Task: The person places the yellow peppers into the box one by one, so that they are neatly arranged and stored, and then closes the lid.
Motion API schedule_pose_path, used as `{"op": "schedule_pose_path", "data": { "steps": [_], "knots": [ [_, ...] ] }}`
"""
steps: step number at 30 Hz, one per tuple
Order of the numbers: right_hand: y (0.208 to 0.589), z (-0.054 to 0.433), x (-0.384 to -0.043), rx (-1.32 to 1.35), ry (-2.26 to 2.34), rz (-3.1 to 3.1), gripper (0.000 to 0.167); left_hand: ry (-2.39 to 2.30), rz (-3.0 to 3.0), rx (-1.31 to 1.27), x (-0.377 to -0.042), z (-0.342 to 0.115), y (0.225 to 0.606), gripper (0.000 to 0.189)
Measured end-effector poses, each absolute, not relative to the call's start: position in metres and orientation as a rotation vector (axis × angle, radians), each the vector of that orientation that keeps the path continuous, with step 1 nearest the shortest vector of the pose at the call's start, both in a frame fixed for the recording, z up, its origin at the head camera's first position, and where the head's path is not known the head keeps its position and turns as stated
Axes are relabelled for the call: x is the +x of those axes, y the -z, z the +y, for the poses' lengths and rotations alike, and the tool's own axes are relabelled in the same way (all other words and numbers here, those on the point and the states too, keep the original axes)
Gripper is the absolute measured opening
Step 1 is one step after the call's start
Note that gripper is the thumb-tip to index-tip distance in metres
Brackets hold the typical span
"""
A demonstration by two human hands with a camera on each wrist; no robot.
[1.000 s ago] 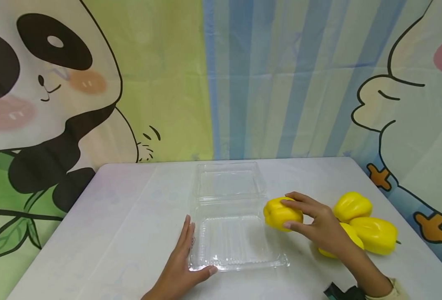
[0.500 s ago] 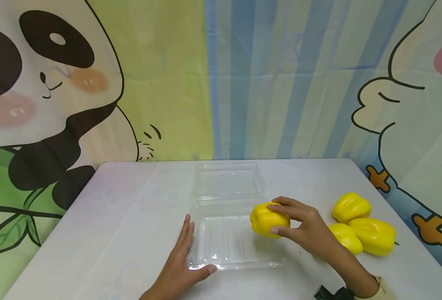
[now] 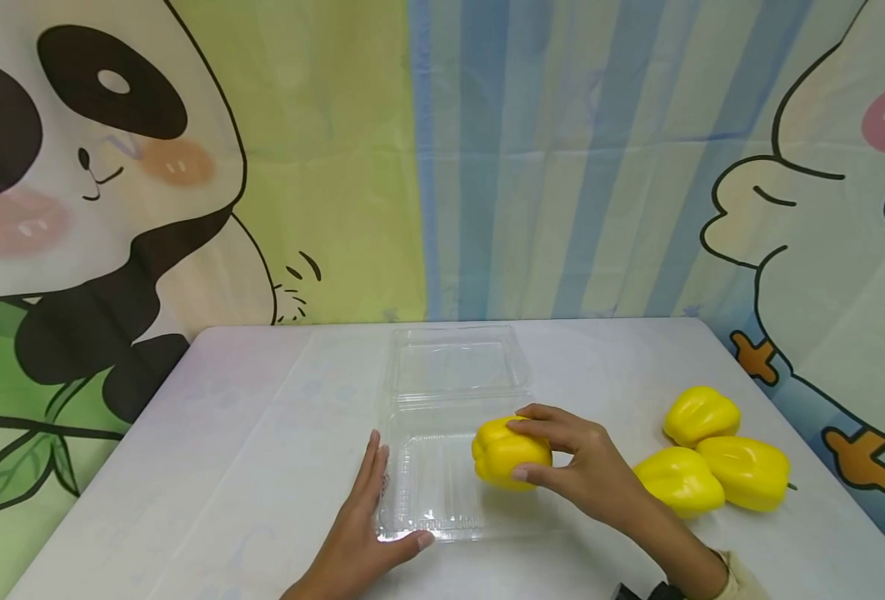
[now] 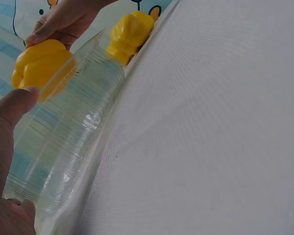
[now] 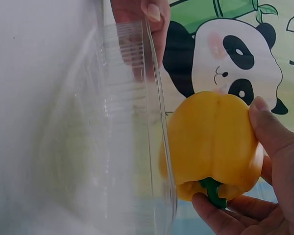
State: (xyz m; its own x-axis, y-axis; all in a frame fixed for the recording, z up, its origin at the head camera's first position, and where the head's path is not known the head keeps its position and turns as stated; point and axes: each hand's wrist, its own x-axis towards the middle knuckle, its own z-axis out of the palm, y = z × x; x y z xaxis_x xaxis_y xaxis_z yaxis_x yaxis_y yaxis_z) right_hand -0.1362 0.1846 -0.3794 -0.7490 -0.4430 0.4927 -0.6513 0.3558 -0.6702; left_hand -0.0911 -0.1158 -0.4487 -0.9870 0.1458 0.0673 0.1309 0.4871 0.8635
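Note:
My right hand [image 3: 585, 462] grips a yellow bell pepper [image 3: 506, 454] between thumb and fingers, above the right half of the clear plastic clamshell container's base [image 3: 442, 492]. In the right wrist view the pepper [image 5: 210, 142] shows its green stem, close beside the container's rim [image 5: 161, 112]. My left hand [image 3: 352, 525] rests against the base's left side, fingers straight and thumb at the front left corner. In the left wrist view the thumb [image 4: 20, 104] of that hand lies near the container's rim. The container's lid [image 3: 457, 362] lies folded back behind the base.
Several yellow bell peppers stand in a cluster at the right of the white table [image 3: 247, 467]: a rear pepper [image 3: 703, 415], a right pepper [image 3: 746, 473] and a near pepper [image 3: 681, 482], partly behind my right forearm. A curtain printed with cartoon animals [image 3: 322, 167] hangs behind.
My right hand has carried the bell pepper leftward and slightly nearer, from the container's right edge to over its base. The left hand and the container have stayed in place.

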Motion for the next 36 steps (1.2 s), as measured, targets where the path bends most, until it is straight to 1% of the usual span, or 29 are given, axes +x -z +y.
{"op": "schedule_pose_path", "data": {
  "steps": [7, 14, 22, 36],
  "knots": [
    [0.382, 0.173, -0.134, 0.999, -1.409, -2.409, 0.044, -1.583, 2.705, 0.279, -0.090, -0.117, 0.450, 0.122],
    [0.386, 0.158, -0.134, 1.025, -1.480, -2.472, 0.045, -1.562, 2.694, 0.225, -0.090, -0.116, 0.449, 0.122],
    [0.391, 0.141, -0.133, 1.042, -1.592, -2.471, 0.044, -1.564, 2.720, 0.268, -0.090, -0.115, 0.449, 0.121],
    [0.397, 0.119, -0.131, 1.090, -1.578, -2.457, 0.044, -1.605, 2.679, 0.266, -0.089, -0.114, 0.448, 0.121]
  ]
}}
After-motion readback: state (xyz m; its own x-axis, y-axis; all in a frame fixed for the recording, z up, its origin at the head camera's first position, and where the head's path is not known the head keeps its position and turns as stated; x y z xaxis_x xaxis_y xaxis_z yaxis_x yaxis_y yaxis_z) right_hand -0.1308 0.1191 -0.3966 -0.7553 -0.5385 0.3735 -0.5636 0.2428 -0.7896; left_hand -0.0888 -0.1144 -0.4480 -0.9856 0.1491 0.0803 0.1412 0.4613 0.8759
